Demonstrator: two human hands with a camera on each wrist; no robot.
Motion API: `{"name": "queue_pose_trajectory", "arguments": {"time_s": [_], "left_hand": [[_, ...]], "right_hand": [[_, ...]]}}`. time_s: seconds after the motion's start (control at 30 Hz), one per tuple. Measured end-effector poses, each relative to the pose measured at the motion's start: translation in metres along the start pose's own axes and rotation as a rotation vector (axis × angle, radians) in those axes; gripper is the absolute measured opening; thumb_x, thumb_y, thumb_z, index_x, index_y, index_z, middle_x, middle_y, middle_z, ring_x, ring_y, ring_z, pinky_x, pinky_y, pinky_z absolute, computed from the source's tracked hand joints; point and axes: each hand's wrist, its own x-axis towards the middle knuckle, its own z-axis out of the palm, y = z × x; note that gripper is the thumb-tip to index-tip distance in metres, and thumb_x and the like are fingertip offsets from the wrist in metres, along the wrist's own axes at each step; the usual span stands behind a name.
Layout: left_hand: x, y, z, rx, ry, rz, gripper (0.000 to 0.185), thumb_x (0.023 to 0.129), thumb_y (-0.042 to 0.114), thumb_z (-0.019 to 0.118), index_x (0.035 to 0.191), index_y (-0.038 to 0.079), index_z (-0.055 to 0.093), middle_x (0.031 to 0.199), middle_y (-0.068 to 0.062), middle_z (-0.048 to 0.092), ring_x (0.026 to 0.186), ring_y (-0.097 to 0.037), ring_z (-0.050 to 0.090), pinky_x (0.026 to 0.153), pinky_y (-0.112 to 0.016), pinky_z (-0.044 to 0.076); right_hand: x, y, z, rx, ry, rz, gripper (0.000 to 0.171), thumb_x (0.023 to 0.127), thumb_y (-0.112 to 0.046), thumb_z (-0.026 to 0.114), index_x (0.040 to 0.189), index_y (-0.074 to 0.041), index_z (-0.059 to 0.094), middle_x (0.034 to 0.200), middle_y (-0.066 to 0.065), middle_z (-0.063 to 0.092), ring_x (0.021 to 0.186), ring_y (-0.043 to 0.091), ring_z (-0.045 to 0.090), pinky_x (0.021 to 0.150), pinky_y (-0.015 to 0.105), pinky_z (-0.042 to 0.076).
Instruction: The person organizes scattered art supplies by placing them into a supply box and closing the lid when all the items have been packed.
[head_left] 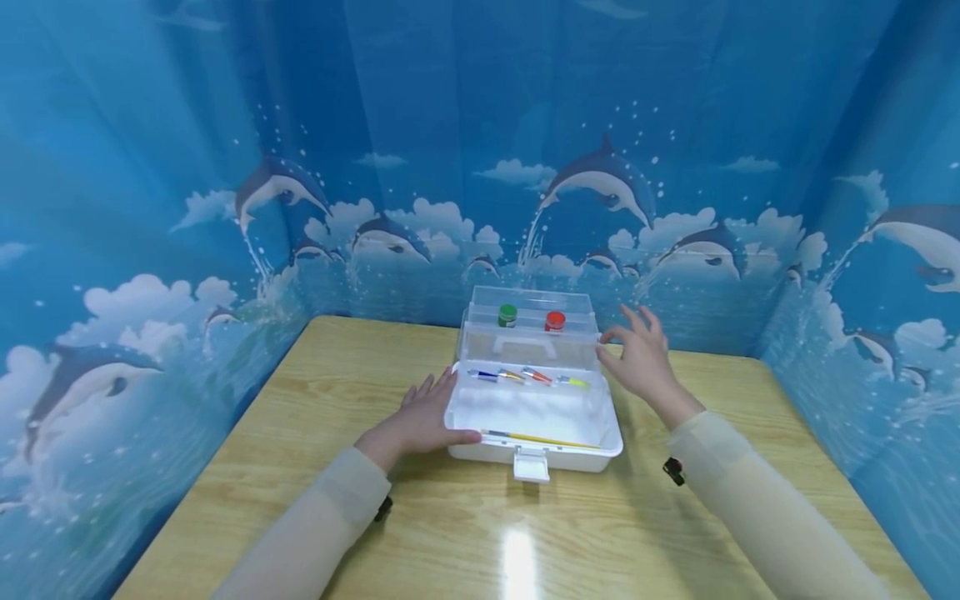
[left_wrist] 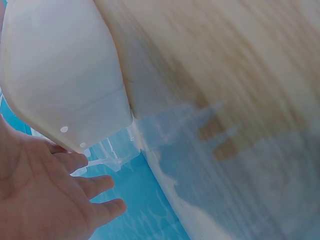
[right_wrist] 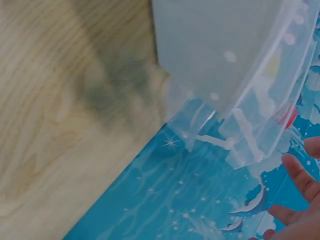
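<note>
A white storage box (head_left: 480, 452) stands with its clear lid and trays folded back. My left hand (head_left: 431, 418) rests along its left wall, fingers straight, thumb lying over the front rim. In the left wrist view, fingertips (left_wrist: 75, 162) show right beside the box wall. My right hand (head_left: 640, 358) has thumb and index drawn together at the right edge of the clear upper tray (head_left: 531, 321), pinching it; the other fingers are spread. In the right wrist view the thumb is out of frame. A green-capped jar (head_left: 507, 315) and a red-capped jar (head_left: 555, 322) sit in that tray.
Several short paintbrushes (head_left: 536, 377) lie in a row lower in the trays. A long yellow paintbrush (head_left: 543, 438) lies along the box's front rim. The white latch (head_left: 531, 467) hangs down in front. Behind the wooden table (head_left: 337, 367) hangs a blue dolphin curtain (head_left: 450, 167).
</note>
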Motion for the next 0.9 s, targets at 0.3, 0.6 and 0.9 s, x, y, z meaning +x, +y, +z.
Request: {"name": "queue_pose_trajectory", "arguments": {"time_s": [0.3, 0.6, 0.9], "left_hand": [[-0.003, 0.002, -0.003, -0.004, -0.006, 0.002, 0.121, 0.078, 0.075, 0.066, 0.162, 0.014, 0.005, 0.168, -0.005, 0.001, 0.153, -0.037, 0.000, 0.121, -0.056, -0.002], [-0.002, 0.002, -0.002, 0.003, -0.010, 0.000, 0.121, 0.078, 0.075, 0.066, 0.162, 0.013, 0.004, 0.168, -0.005, 0.000, 0.153, -0.038, 0.000, 0.121, -0.057, -0.001], [0.001, -0.001, 0.000, 0.020, -0.001, 0.000, 0.126, 0.074, 0.082, 0.063, 0.162, 0.014, 0.003, 0.168, -0.004, -0.001, 0.153, -0.037, 0.001, 0.121, -0.056, 0.000]], "right_hand": [[0.000, 0.018, 0.007, 0.036, -0.019, 0.050, 0.023, 0.096, -0.024, 0.063, 0.104, -0.004, 0.071, 0.160, 0.029, 0.023, 0.147, 0.051, 0.005, 0.108, 0.077, 0.010], [0.004, 0.035, 0.019, 0.048, -0.086, 0.110, 0.025, 0.099, -0.024, 0.058, 0.109, -0.003, 0.068, 0.159, 0.030, 0.021, 0.145, 0.055, 0.005, 0.107, 0.078, 0.011], [0.020, 0.048, 0.043, 0.081, -0.178, 0.212, 0.034, 0.104, -0.027, 0.052, 0.116, 0.001, 0.067, 0.159, 0.032, 0.018, 0.145, 0.055, 0.003, 0.109, 0.076, 0.010]]}}
